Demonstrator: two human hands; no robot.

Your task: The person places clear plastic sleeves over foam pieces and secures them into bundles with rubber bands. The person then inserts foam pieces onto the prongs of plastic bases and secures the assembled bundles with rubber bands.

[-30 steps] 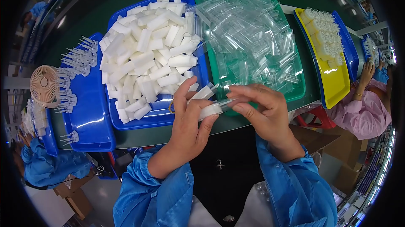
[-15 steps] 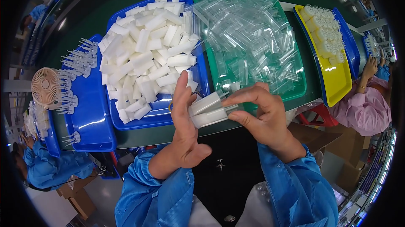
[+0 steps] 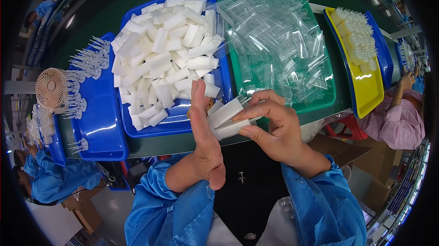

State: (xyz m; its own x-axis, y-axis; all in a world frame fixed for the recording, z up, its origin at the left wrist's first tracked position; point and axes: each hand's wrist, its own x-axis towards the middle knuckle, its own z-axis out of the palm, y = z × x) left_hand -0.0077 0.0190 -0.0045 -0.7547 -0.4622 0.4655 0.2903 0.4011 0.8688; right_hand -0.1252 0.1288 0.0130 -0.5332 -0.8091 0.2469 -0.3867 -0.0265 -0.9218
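Observation:
Two clear plastic sleeves with white foam pieces inside, an upper sleeve [image 3: 226, 112] and a lower sleeve [image 3: 231, 129], lie side by side in front of me. My right hand [image 3: 286, 132] pinches them at their right ends between thumb and fingers, where clear plastic sticks out past the foam. With fingers stretched straight and palm flat, my left hand [image 3: 204, 141] stands against their left ends, its thumb held down and away. Behind the hands are a blue tray [image 3: 178, 126] heaped with white foam pieces [image 3: 160, 63] and a green tray [image 3: 315, 104] of empty clear sleeves [image 3: 270, 36].
Another blue tray [image 3: 98, 129] at left holds clusters of clear pronged parts [image 3: 93, 58] beside a small beige fan [image 3: 51, 89]. A yellow tray [image 3: 366, 100] of pale parts [image 3: 354, 36] stands at right. Co-workers in blue [image 3: 64, 177] and pink [image 3: 393, 125] sit on either side.
My left hand has turned more upright, its thumb lower, palm still at the sleeves' ends. The right hand's fingers have shifted on the sleeves, which remain pinched.

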